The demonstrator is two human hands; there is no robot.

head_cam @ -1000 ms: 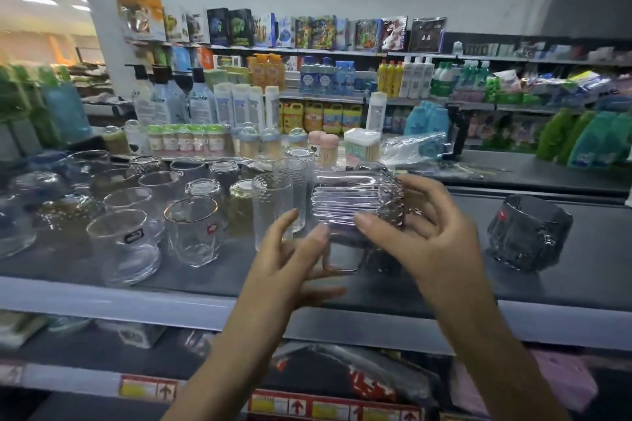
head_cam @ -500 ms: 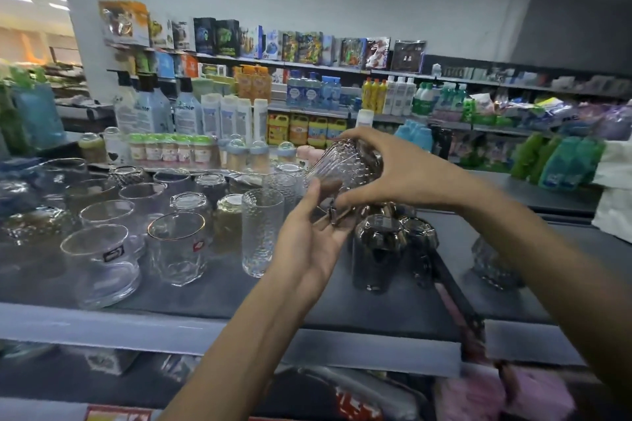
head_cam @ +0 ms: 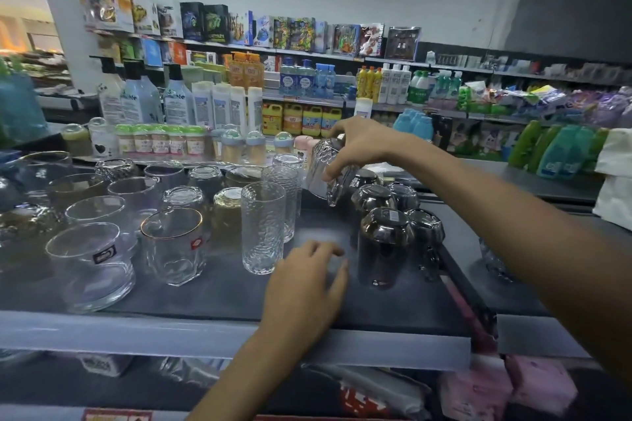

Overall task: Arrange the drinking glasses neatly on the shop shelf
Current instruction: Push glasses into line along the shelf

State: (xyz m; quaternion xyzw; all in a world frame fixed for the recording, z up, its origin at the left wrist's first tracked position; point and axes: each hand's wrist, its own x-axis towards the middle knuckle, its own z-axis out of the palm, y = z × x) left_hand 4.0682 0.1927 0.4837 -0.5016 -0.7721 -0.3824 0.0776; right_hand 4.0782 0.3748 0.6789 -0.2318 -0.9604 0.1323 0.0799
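Ribbed glass mug point(head_cam: 321, 174) gripped from above by right hand point(head_cam: 362, 147), tilted over shelf point(head_cam: 205, 335). Left hand point(head_cam: 304, 284) relaxed, empty. Prob. fragile, slick, stiff; best held round body.

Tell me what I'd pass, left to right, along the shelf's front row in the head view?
Wide glass with black label, gold-rimmed glass, tall textured tumbler, left hand, dark upturned glass. Behind, the right hand grips a clear glass.

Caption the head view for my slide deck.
Right-hand grip holds a clear textured glass mug tilted above the dark shop shelf, between tall dimpled clear tumblers and upturned smoky dark glasses.
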